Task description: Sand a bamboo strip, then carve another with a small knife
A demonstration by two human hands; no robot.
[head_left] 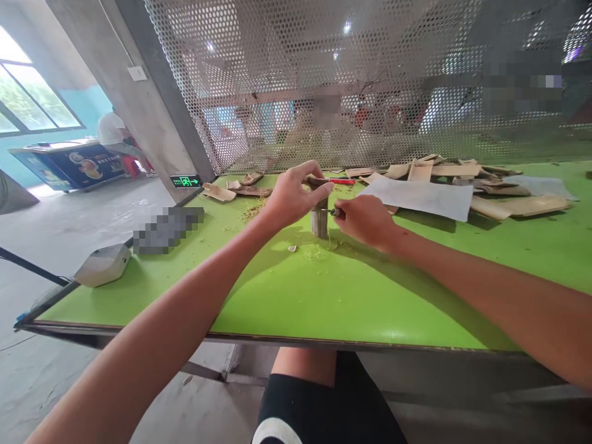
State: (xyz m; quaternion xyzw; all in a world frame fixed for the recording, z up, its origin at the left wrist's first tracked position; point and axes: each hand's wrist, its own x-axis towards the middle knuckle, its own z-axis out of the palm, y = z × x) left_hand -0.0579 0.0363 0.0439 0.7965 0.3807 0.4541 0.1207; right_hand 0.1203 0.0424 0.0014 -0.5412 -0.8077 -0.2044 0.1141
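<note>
Over the green table (pixel 296 290), my left hand (pixel 293 196) is closed, thumb and fingers around a brown piece that looks like wood or bark (pixel 320 198). That piece stands upright against or on a short pale, ridged block (pixel 319 224); the joint is hard to see. My right hand (pixel 367 221) is closed just to the right, gripping a small tool with a dark round end (pixel 335 212). Its thin metal part reaches across to the block. A slim red thing (pixel 342 181) lies behind my left fingertips. Fine shavings (pixel 317 254) and a small chip (pixel 291 248) lie in front.
Several curved tan bark pieces (pixel 536 206) and a white sheet (pixel 423 198) lie at the back right. More pieces (pixel 219 192) are at the back left. A perforated metal screen (pixel 287 80) closes the far side. A white device (pixel 102 265) stands near the left edge.
</note>
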